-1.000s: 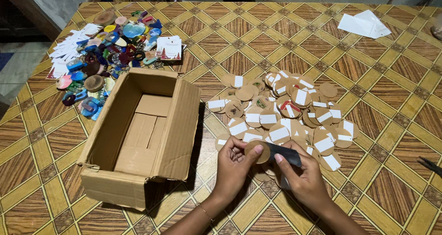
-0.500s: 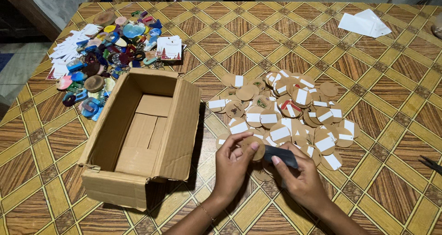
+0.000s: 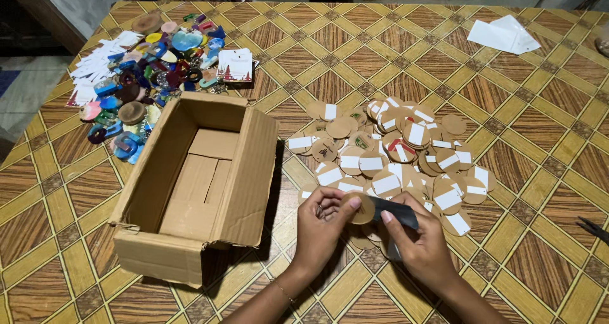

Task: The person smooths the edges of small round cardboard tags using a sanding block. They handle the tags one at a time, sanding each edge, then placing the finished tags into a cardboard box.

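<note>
The left hand (image 3: 322,219) is pinching a round disc (image 3: 363,208) at its right; the right hand (image 3: 415,241) is gripping a dark strip (image 3: 394,211) lying crosswise, touching the disc.

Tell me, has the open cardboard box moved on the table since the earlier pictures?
No. The cardboard box keeps the same place on the patterned table, its far wall just below the white printed card, as before.

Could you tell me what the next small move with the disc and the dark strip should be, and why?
Probably press the dark strip onto the round wooden disc: the left hand pinches the disc, the right hand holds the strip against its edge, and the pile alongside already carries labels.
</note>
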